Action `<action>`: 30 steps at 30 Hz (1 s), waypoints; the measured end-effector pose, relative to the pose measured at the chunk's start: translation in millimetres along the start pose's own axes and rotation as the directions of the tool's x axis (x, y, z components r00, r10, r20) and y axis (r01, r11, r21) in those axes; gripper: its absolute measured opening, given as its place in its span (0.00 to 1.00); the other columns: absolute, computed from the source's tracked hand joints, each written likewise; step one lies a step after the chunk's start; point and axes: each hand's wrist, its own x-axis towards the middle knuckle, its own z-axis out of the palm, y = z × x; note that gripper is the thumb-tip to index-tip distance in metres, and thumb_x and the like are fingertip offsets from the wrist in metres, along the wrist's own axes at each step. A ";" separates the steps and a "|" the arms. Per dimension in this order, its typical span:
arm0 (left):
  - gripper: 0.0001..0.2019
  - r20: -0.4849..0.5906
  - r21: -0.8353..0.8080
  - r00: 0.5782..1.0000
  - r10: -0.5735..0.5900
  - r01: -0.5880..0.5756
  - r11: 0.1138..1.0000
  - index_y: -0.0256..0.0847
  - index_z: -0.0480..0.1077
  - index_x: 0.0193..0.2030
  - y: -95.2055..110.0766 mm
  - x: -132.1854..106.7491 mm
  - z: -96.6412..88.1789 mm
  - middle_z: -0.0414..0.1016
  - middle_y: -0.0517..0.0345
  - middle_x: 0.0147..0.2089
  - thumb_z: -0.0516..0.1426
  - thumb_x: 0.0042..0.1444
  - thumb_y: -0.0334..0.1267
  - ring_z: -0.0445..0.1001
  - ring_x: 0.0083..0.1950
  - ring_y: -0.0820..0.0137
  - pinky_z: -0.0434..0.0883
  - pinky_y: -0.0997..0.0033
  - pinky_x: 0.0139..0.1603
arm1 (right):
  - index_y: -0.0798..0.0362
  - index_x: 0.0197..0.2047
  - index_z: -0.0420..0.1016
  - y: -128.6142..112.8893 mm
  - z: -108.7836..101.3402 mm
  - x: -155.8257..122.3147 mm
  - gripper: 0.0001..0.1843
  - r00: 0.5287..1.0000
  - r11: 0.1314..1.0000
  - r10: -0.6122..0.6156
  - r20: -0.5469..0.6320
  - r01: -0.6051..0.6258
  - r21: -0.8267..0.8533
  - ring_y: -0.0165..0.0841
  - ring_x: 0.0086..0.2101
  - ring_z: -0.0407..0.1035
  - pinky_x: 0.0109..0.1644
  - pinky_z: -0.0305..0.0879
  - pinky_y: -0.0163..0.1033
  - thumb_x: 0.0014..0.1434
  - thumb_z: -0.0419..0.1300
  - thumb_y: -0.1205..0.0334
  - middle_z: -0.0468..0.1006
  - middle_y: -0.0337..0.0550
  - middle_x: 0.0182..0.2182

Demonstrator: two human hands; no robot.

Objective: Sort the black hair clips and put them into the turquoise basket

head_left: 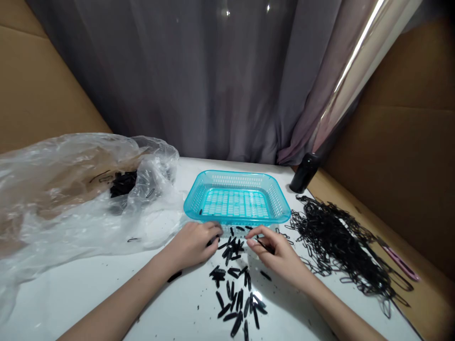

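Translucent turquoise for the basket at the centre, its walls patterned with rows of slots and its floor with a grid; white for the table. Solid black for the short strips at 6 o'clock, the thin loops at 4 o'clock and the bottle at 3 o'clock; pink for the slim tool at 4 o'clock. Colourless, see-through bag at 9 o'clock. Unpatterned grey-violet curtain at 12 o'clock, brown cardboard at 10 o'clock

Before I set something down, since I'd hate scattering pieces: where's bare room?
Mostly bare: white tabletop between plastic bag and left forearm, and between right forearm and black strips. Crowded: before the turquoise basket, and at right under black loops.
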 end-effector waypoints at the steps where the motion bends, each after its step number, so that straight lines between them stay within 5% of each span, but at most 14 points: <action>1: 0.12 0.007 -0.002 1.000 -0.012 0.012 1.000 0.41 0.77 0.46 -0.1 0.3 -0.4 0.81 0.52 0.48 0.53 0.62 0.34 0.80 0.39 0.61 0.70 0.66 0.36 | 0.54 0.46 0.72 -0.4 0.1 -0.2 0.20 1.000 1.000 -0.002 0.001 0.002 -0.007 0.18 0.23 0.52 0.28 0.45 0.25 0.65 0.55 0.45 0.57 0.32 0.21; 7: 0.10 0.035 -0.047 0.997 -0.073 0.074 0.996 0.42 0.76 0.41 1.1 2.4 -4.5 0.81 0.55 0.42 0.53 0.62 0.32 0.80 0.39 0.61 0.67 0.68 0.35 | 0.54 0.46 0.72 -0.7 0.8 0.1 0.21 1.000 1.000 -0.014 0.005 0.014 -0.023 0.18 0.24 0.53 0.29 0.46 0.25 0.65 0.54 0.44 0.59 0.33 0.21; 13: 0.07 0.037 -0.200 0.999 -0.035 0.042 0.979 0.44 0.71 0.47 5.0 1.9 -6.1 0.80 0.59 0.45 0.54 0.65 0.33 0.79 0.42 0.67 0.67 0.72 0.38 | 0.53 0.46 0.72 1.3 -0.7 0.2 0.21 1.000 0.998 -0.016 -0.002 0.016 -0.066 0.19 0.25 0.52 0.30 0.45 0.26 0.65 0.54 0.43 0.59 0.33 0.22; 18: 0.04 -0.065 -0.443 0.997 0.045 -0.070 0.894 0.44 0.70 0.46 15.3 -2.5 -2.2 0.79 0.61 0.41 0.55 0.66 0.36 0.71 0.29 0.75 0.63 0.76 0.31 | 0.50 0.49 0.74 7.5 0.8 1.6 0.19 0.999 0.987 -0.047 -0.005 0.046 -0.154 0.19 0.25 0.51 0.31 0.44 0.26 0.63 0.57 0.46 0.57 0.32 0.21; 26: 0.06 -0.219 -0.475 0.966 0.134 -0.225 0.850 0.44 0.69 0.47 23.5 -4.6 6.0 0.78 0.63 0.38 0.57 0.64 0.33 0.65 0.25 0.79 0.59 0.78 0.26 | 0.51 0.43 0.81 15.6 6.1 3.3 0.15 0.995 0.987 -0.094 0.044 0.099 -0.128 0.19 0.26 0.57 0.33 0.51 0.27 0.61 0.59 0.52 0.76 0.40 0.28; 30: 0.07 -0.288 -0.437 0.947 0.142 -0.262 0.860 0.44 0.69 0.47 23.9 -5.1 6.2 0.78 0.63 0.37 0.57 0.64 0.32 0.65 0.24 0.79 0.60 0.78 0.26 | 0.54 0.41 0.81 16.5 5.9 3.7 0.15 0.994 0.986 -0.104 0.028 0.107 -0.130 0.20 0.25 0.58 0.33 0.54 0.27 0.61 0.59 0.53 0.75 0.41 0.27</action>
